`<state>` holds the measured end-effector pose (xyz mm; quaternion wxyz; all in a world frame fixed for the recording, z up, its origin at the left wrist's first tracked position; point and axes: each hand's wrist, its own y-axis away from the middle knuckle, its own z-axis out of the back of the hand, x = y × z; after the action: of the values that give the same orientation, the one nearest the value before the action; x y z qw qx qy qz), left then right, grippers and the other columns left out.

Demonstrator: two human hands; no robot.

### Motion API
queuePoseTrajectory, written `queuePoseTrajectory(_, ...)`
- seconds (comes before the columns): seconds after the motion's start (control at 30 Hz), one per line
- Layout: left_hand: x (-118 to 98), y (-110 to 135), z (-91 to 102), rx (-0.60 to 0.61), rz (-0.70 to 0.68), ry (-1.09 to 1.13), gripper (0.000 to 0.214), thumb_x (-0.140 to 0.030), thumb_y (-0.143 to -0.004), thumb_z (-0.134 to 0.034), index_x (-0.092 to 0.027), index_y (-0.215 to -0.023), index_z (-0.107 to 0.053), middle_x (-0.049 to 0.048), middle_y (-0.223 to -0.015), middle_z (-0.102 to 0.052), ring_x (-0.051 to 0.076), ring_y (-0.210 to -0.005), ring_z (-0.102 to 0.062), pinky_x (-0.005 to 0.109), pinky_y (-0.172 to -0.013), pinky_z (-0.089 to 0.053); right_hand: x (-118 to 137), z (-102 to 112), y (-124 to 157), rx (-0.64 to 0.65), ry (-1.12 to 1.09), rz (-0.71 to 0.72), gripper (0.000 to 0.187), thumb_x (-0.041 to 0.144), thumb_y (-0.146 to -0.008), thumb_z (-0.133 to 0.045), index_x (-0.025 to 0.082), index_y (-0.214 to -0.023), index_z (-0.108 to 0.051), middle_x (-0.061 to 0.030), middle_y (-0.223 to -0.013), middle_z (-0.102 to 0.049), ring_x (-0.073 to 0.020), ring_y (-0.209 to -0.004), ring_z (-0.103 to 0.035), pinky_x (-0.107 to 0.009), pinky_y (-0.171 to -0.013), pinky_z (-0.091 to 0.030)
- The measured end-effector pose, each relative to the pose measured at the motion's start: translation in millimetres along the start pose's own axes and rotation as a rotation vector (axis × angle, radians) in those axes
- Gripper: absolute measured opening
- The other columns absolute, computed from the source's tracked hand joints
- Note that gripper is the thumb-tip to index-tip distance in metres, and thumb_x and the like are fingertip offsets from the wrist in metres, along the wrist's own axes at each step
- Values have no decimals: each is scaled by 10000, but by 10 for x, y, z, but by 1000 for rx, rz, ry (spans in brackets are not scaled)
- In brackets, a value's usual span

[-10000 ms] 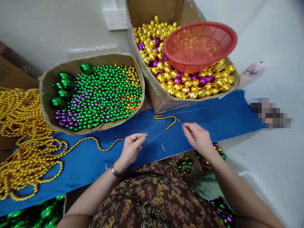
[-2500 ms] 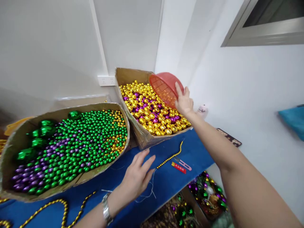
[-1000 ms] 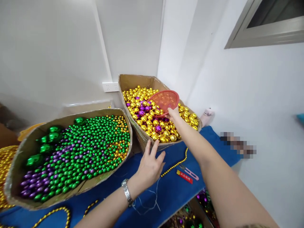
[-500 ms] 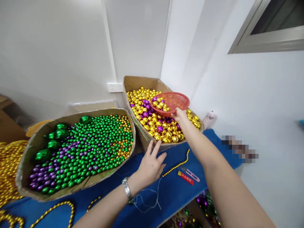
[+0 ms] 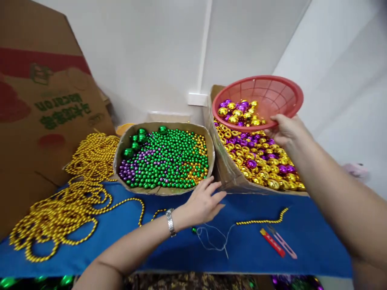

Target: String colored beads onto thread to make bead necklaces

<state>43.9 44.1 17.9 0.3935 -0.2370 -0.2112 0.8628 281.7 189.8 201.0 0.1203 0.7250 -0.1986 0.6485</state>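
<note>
My right hand (image 5: 288,131) grips the near rim of a red plastic basket (image 5: 272,94), tilted, with gold and purple shiny beads (image 5: 238,114) gathered at its left side. Beneath it stands a cardboard box (image 5: 225,161) full of larger gold and purple beads (image 5: 266,161). My left hand (image 5: 207,201), wearing a silver watch, hovers over the blue cloth with fingers spread and nothing in it. Just behind that hand is a second cardboard box (image 5: 160,191) holding small green, purple and gold beads (image 5: 169,157), with several big green balls at its back left.
Long gold bead strands (image 5: 66,209) are heaped on the left of the blue cloth (image 5: 169,253), before a large printed carton (image 5: 45,100). On the right lie pink thread snips (image 5: 286,245), a red packet (image 5: 272,243), a short gold bead string (image 5: 260,221) and loose thread (image 5: 211,243).
The view has swung left. My right hand has lifted the red basket higher above the gold and purple beads, and more beads sit in it. My left hand remains open over the cloth.
</note>
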Motion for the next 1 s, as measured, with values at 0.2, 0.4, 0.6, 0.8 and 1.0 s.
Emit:
queuePoseTrajectory(0.2,408,349,349,48,168,-119,319,-337,-918,-526,-192,-1191,-607,107,-1202,-638,280,-1177,-532,480,-998,-432,-180,-642,398,160,116,-23,355,11,-743,-509,202,-1041,-478,104,-532,-505,-63,-360,-473,-147,-355,-433)
queuePoseTrajectory(0.4,793,640,484,200,362,-208,360,-431,-940,-470,-181,-1125,-651,107,-1032,-686,257,-1025,-602,423,-924,-447,-776,-1040,564,379,372,263,605,116,-688,-537,236,-1270,-419,28,-809,-633,-100,-454,-551,-253,-418,-532)
queuePoseTrajectory(0.6,928,790,452,235,419,-217,412,-470,-947,-429,-187,-1152,-646,109,-1019,-679,255,-1019,-598,411,-929,-430,-1113,-1206,648,395,778,796,738,152,-720,-528,142,-1436,-344,-141,-1121,-645,-288,-948,-629,-509,-874,-530)
queuePoseTrajectory(0.8,960,811,456,282,447,-223,463,-501,-952,-386,-176,-1167,-637,113,-1044,-677,276,-1035,-597,425,-933,-431,-1169,-1275,744,377,917,940,791,184,-799,-484,178,-1528,-176,-160,-1267,-551,-300,-1073,-577,-494,-900,-517)
queuePoseTrajectory(1.0,887,742,531,359,477,-237,457,-481,-970,-342,-166,-1107,-644,115,-969,-679,252,-965,-635,373,-873,-473,-1123,-1268,783,363,972,1059,746,183,-821,-483,240,-1517,-221,-144,-1457,-373,-310,-1151,-539,-450,-825,-552)
